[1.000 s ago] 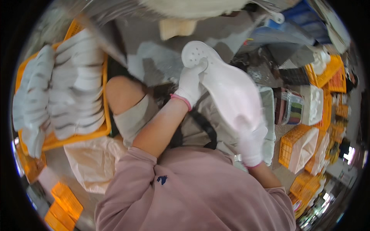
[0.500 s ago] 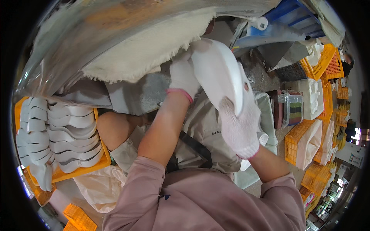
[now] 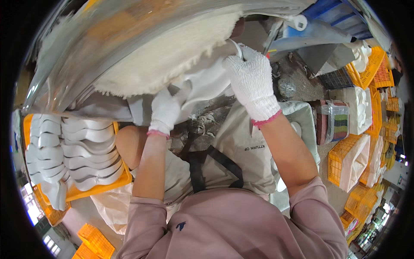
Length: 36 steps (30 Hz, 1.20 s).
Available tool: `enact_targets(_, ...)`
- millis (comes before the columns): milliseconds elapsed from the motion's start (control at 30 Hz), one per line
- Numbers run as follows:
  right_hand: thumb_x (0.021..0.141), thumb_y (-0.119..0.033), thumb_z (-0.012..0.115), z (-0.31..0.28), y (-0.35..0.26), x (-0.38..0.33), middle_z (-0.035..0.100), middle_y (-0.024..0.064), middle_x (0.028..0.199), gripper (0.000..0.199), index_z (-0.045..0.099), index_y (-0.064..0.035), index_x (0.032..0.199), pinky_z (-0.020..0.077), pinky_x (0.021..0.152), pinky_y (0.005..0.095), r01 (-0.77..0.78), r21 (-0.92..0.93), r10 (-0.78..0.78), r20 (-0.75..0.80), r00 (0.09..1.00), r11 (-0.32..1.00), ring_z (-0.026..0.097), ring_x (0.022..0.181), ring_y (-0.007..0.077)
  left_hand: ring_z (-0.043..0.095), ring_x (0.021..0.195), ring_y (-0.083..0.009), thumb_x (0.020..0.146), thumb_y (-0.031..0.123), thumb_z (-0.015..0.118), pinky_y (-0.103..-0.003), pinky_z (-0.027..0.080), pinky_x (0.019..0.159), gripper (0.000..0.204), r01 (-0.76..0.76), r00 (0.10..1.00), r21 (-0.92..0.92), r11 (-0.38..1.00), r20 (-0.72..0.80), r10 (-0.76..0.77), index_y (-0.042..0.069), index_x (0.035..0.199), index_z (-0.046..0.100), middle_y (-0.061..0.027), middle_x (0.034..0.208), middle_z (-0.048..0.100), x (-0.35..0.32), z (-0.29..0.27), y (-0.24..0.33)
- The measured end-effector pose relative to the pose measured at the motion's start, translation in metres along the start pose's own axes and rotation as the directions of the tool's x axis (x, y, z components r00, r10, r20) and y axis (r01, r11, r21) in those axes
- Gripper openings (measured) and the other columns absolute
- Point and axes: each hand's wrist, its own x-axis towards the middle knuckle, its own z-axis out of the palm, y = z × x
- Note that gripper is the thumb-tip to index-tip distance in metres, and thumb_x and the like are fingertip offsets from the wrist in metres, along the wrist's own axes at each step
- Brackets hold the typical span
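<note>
Both my hands wear white knit gloves with pink cuffs. My left hand (image 3: 166, 110) grips the lower end of a white shoe sole (image 3: 207, 80), and my right hand (image 3: 252, 80) grips its upper end. The sole is pressed up against a large fluffy cream buffing wheel (image 3: 168, 56) under a shiny metal guard (image 3: 108, 34). My knees and a beige apron (image 3: 233, 159) lie below the hands.
An orange crate (image 3: 99, 185) stacked with several white soles stands at my left. A pale bag (image 3: 108, 205) lies below it. At the right are orange crates (image 3: 345, 159), white-wrapped bundles (image 3: 358, 108) and a dark basket (image 3: 336, 80). Blue machine parts (image 3: 340, 17) sit top right.
My hands have raised the white sole from in front of me up to the buffing wheel. My view has tilted up, so the wheel and guard fill the top.
</note>
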Motion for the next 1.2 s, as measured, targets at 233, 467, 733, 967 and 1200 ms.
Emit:
enact_targets(233,0.093,-0.027,0.065,0.024,0.018,0.029,0.075,0.0294,0.097,0.032,0.075,0.0017,0.103,0.06,0.085,0.0516,0.217,-0.379,-0.172,0.15,0.974,0.899,0.072,0.096,0.0495,0.072,0.106,-0.0189,0.1,0.038,0.078,-0.034,0.056,0.097,0.058,-0.073,0.923,-0.473,0.878,0.301,0.239,-0.007,0.136,0.066,-0.0144,0.118,0.078,-0.043,-0.004,0.025)
enact_targets(467,0.083,-0.038,0.084,-0.047,-0.062,-0.05,0.069,0.0263,0.132,0.083,0.054,0.0049,0.148,0.0528,0.105,0.0418,-0.27,-0.079,0.278,0.41,0.869,0.96,0.068,0.129,0.0317,0.07,0.092,-0.0138,0.105,0.036,0.073,-0.032,0.055,0.081,0.045,-0.117,0.987,-0.826,0.551,-0.037,0.154,-0.007,0.119,0.071,-0.008,0.101,0.077,-0.046,0.089,0.073)
enact_targets(733,0.085,-0.022,0.077,-0.046,-0.019,-0.069,0.063,0.0313,0.141,0.088,0.041,0.0126,0.158,0.0502,0.111,0.0422,-0.13,-0.124,0.123,-0.066,0.99,0.984,0.065,0.13,0.0435,0.075,0.097,-0.0329,0.104,0.033,0.065,-0.039,0.059,0.084,0.039,-0.383,0.895,0.028,0.923,-0.237,0.379,0.005,0.131,0.068,-0.0216,0.104,0.077,0.017,0.114,0.096)
enact_targets(967,0.085,-0.036,0.074,-0.017,-0.018,-0.008,0.073,0.0306,0.093,0.048,0.069,0.0049,0.11,0.0594,0.086,0.0527,0.011,-0.12,-0.03,-0.16,0.987,0.993,0.071,0.097,0.0508,0.064,0.132,-0.0377,0.1,0.055,0.069,-0.04,0.049,0.112,0.07,-0.286,0.957,-0.499,0.818,-0.113,0.266,0.0,0.143,0.064,-0.0259,0.139,0.069,0.072,0.069,0.039)
enact_targets(1200,0.088,-0.041,0.071,0.008,0.049,0.026,0.077,0.0245,0.099,0.043,0.076,0.0003,0.1,0.0604,0.09,0.0515,0.265,-0.424,-0.3,-0.015,0.954,0.866,0.074,0.1,0.0468,0.071,0.097,-0.0305,0.106,0.051,0.063,-0.041,0.055,0.087,0.063,-0.263,0.957,-0.018,0.965,0.12,0.264,-0.008,0.127,0.066,-0.0233,0.104,0.075,0.001,0.006,0.002)
